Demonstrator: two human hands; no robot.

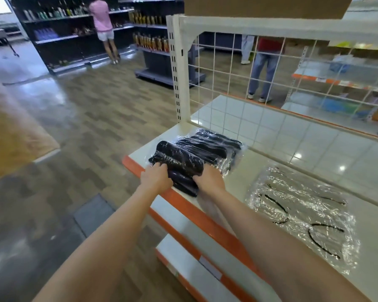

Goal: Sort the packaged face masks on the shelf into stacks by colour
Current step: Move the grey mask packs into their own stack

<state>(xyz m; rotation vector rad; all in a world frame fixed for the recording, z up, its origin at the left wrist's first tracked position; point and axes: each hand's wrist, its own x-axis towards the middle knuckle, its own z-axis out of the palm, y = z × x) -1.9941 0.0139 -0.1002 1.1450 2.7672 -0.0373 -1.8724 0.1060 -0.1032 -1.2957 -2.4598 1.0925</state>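
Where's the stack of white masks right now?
In the head view the white masks lie flat on the shelf, right of the right hand and the black masks, set apart from them.

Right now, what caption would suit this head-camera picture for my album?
Both hands, left hand and right hand, grip a stack of black packaged masks beside white packaged masks on a shop shelf.

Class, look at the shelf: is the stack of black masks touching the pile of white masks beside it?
Apart. The head view shows the black mask stack and the white mask pile separated by a strip of bare shelf.
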